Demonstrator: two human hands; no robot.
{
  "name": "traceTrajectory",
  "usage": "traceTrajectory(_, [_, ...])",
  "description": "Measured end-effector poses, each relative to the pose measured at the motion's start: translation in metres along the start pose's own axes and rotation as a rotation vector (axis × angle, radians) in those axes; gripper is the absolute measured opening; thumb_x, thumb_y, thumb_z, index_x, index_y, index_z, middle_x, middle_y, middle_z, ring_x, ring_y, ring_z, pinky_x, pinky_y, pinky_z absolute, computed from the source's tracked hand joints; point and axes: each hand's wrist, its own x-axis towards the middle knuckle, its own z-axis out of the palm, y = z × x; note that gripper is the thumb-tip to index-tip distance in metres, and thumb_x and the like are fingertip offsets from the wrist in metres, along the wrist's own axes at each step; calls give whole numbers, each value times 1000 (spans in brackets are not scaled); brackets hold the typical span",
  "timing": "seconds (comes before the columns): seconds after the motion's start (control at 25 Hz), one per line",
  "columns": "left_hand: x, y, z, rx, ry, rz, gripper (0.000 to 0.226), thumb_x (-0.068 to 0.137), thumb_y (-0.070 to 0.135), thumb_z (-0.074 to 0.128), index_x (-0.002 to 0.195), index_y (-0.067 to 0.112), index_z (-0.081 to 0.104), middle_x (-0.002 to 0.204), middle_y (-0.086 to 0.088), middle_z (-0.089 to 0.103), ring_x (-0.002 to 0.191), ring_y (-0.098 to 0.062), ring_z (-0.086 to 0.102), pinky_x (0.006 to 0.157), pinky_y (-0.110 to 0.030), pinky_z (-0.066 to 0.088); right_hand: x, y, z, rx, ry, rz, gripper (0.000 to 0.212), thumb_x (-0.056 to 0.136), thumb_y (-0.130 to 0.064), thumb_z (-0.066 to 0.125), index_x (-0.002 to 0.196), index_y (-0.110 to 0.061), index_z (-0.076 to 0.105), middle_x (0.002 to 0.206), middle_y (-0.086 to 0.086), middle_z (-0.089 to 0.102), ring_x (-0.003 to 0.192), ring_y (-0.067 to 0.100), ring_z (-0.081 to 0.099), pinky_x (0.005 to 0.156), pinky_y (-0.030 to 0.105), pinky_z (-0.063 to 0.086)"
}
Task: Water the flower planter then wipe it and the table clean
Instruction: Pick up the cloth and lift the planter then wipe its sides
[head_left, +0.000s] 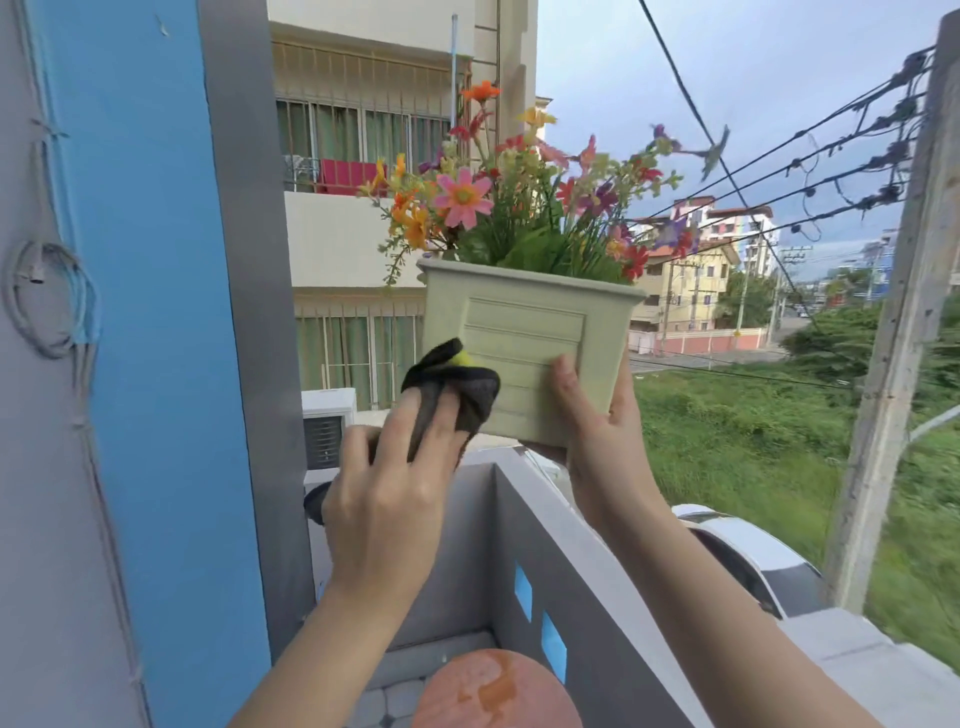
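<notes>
My left hand (384, 499) lies with its fingers spread fairly straight over a dark grey microfibre cloth with a yellow patch (452, 384), pressing it against the lower left corner of the pot. A tail of cloth hangs out under the palm.

Low in the view sits the round terracotta-coloured table top (493, 691), with wet-looking blotches.

The pale green square plastic planter of mixed flowers (524, 338) is lifted clear of the table, up above the grey balcony wall (519, 519). I judge it light but top-heavy, with stiff, smooth walls that would be slippery when damp.

My right hand (597, 431) grips its lower right corner, thumb on the ribbed front and fingers tucked beneath. That is the safest hold, I reckon.
</notes>
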Motion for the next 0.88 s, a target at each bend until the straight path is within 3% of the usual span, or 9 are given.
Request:
traceTrajectory(0.12, [27, -11, -8, -381, -253, -423, 29, 99, 34, 43, 96, 23, 69, 83, -10, 71, 65, -32, 59, 49, -30, 38, -1, -4, -7, -23, -27, 12, 75, 76, -36, 67, 144, -35, 35, 127, -4, 65, 110, 21, 66, 77, 52, 59])
traceTrajectory(0.24, [13, 1, -10, -959, -496, -799, 40, 91, 59, 25, 79, 37, 57, 70, 1, 63, 65, -7, 59, 54, -19, 40, -4, -6, -12, -36, -32, 37, 73, 75, -38, 67, 141, -37, 38, 124, -5, 66, 107, 20, 68, 75, 53, 59])
traceTrajectory(0.32, [-3, 11, -14, -929, -400, -732, 43, 93, 62, 29, 96, 38, 64, 62, 8, 58, 59, -5, 55, 56, -19, 39, -4, -6, -15, -52, -34, 24, 70, 75, -37, 66, 140, -37, 40, 122, -5, 67, 106, 20, 68, 74, 51, 60])
traceTrajectory(0.44, [9, 5, -9, -860, -267, -583, 39, 94, 52, 35, 130, 41, 44, 83, 5, 63, 73, -9, 56, 62, -13, 38, -9, -3, -20, -76, -59, 41, 62, 76, -35, 65, 135, -37, 45, 116, -8, 70, 104, 19, 68, 76, 53, 59])
traceTrajectory(0.52, [29, -1, 1, -968, -321, -694, 39, 92, 51, 32, 121, 41, 56, 88, 2, 63, 80, -16, 57, 64, -20, 40, -14, 0, -24, -71, -76, 69, 56, 77, -34, 64, 131, -36, 48, 111, -10, 72, 102, 18, 69, 78, 53, 58])
traceTrajectory(0.6, [28, -2, 8, -1131, -382, -835, 30, 96, 49, 33, 94, 43, 62, 83, -7, 64, 79, -22, 58, 66, -28, 41, -15, -2, -28, -36, -92, 103, 45, 78, -32, 62, 122, -35, 53, 107, -9, 73, 99, 17, 70, 79, 54, 57])
traceTrajectory(0.68, [6, 4, 12, -1098, -419, -773, 29, 97, 45, 37, 80, 48, 60, 79, -19, 61, 74, -24, 56, 65, -30, 40, -13, -7, -34, 8, -92, 128, 37, 79, -31, 59, 115, -34, 55, 104, -9, 74, 94, 14, 71, 76, 52, 58])
traceTrajectory(0.8, [-5, 11, 7, -1030, -350, -661, 25, 93, 47, 39, 80, 57, 57, 80, -12, 57, 74, -11, 54, 68, -18, 41, -9, -13, -40, 28, -103, 141, 38, 80, -31, 58, 118, -32, 54, 109, -6, 73, 97, 16, 71, 73, 47, 60])
traceTrajectory(0.88, [11, 9, 10, -1001, -294, -622, 26, 93, 46, 34, 86, 45, 59, 82, 0, 51, 75, -3, 55, 69, -19, 40, -11, -11, -42, 25, -117, 166, 40, 80, -32, 58, 120, -30, 54, 110, -5, 73, 98, 17, 71, 73, 46, 60])
